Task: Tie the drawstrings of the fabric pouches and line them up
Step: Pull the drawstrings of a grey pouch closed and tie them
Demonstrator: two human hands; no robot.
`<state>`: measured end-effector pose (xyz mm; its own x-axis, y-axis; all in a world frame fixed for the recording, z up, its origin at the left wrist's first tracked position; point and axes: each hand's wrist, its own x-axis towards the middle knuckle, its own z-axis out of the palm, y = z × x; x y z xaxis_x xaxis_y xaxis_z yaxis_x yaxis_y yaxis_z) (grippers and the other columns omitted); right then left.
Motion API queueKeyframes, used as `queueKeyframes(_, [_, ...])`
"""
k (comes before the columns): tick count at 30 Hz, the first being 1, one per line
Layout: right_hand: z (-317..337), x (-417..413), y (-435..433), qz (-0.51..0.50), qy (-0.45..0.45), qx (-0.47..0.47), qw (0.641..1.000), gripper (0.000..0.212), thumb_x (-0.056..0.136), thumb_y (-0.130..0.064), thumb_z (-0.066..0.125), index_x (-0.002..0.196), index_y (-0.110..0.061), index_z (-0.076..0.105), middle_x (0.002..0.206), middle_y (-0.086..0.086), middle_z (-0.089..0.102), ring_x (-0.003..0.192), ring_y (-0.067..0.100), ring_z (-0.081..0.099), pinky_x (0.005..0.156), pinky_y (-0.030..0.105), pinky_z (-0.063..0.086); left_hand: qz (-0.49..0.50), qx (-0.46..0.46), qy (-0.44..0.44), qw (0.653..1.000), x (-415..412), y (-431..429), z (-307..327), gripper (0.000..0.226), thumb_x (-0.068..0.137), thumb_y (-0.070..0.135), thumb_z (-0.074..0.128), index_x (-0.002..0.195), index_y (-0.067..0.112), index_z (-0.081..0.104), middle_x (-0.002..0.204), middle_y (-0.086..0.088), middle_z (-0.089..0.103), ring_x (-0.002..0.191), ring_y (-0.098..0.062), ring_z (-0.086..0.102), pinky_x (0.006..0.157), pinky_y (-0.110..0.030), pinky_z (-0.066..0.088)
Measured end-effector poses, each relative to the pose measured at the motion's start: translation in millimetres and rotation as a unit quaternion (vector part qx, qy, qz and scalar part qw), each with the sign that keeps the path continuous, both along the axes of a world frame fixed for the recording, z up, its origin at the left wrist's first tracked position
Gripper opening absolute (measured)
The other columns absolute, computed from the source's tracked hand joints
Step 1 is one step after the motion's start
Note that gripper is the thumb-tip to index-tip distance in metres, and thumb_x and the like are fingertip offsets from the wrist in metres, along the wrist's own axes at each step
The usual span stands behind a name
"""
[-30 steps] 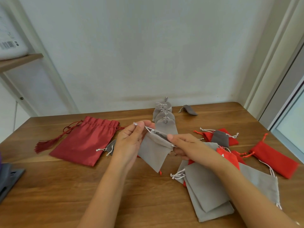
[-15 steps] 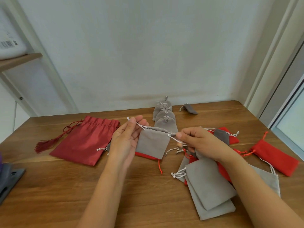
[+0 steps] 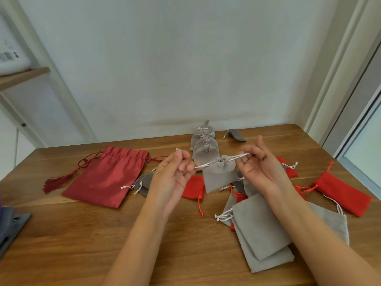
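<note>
A small grey pouch (image 3: 219, 175) hangs in the air between my hands, its mouth gathered tight. My left hand (image 3: 172, 174) pinches the white drawstring on the pouch's left side. On the right side, my right hand (image 3: 260, 168) pinches the other white drawstring. Both cords are pulled taut outward. Behind the pouch, a row of tied grey pouches (image 3: 204, 144) runs toward the wall. Loose grey pouches (image 3: 261, 230) and red pouches (image 3: 341, 193) lie on the wooden table (image 3: 103, 244) under and right of my right arm.
A large dark red pouch (image 3: 107, 175) with a tassel lies at the left. A small dark grey pouch (image 3: 237, 134) sits near the wall. A grey object (image 3: 10, 226) lies at the table's left edge. A shelf (image 3: 22, 76) stands at the upper left.
My hands have moved apart, pulling the drawstrings outward. The grey pouch's mouth, flat and open a second ago, is now cinched shut.
</note>
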<state>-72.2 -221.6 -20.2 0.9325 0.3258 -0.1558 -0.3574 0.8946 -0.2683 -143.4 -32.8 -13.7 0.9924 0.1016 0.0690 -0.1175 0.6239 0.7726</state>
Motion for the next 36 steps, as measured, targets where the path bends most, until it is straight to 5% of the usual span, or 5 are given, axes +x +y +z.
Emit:
queueKeyframes(7, [-3,10,-18,0.087,-0.096,0.067,0.989,0.038,0.088,-0.025,0.061,0.056,-0.012,0.046,0.043,-0.003,0.040,0.038,0.010,0.036,0.045,0.024,0.040,-0.002,0.025,0.006,1.000,-2,-3,6,0.025,0.087,0.021,0.052,0.074,0.007,0.068,0.050,0.005,0.033,0.045,-0.007,0.040,0.061,-0.024,0.053])
queueKeyframes(21, [8,-21,15,0.100,-0.143,-0.106,0.979,0.038,0.090,-0.029,0.047,0.056,-0.014,0.055,0.058,-0.001,0.041,0.051,0.012,0.045,0.053,0.023,0.046,0.039,0.145,0.024,0.988,-10,12,10,0.036,0.093,0.035,0.042,0.092,0.009,0.068,0.055,0.002,0.028,0.043,-0.007,0.030,0.050,-0.024,0.050])
queueKeyframes(26, [8,-31,14,0.131,-0.319,-0.272,0.898,0.011,0.083,-0.018,0.063,0.084,-0.013,0.073,0.084,0.006,0.069,0.082,0.017,0.069,0.078,0.025,0.055,-0.055,0.189,0.105,0.975,-10,0,7,0.027,0.098,0.023,0.043,0.087,0.004,0.059,0.054,0.005,0.027,0.044,-0.006,0.026,0.039,-0.018,0.028])
queueKeyframes(31, [6,-35,18,0.072,-0.388,-0.378,0.838,0.026,0.083,-0.005,0.059,0.108,-0.009,0.058,0.094,0.012,0.075,0.097,0.020,0.070,0.083,0.026,0.053,-0.103,0.310,0.086,0.941,-11,-6,-3,0.028,0.099,0.014,0.047,0.093,-0.006,0.064,0.061,0.003,0.041,0.053,-0.006,0.035,0.046,-0.017,0.028])
queueKeyframes(36, [8,-41,23,0.075,-0.429,-0.423,0.795,0.054,0.084,-0.009,0.061,0.134,-0.025,0.047,0.099,0.009,0.074,0.112,0.014,0.064,0.091,0.020,0.048,-0.118,0.359,0.039,0.925,-16,-9,-3,0.026,0.095,0.014,0.057,0.071,0.008,0.066,0.056,0.005,0.051,0.050,-0.005,0.035,0.049,-0.016,0.028])
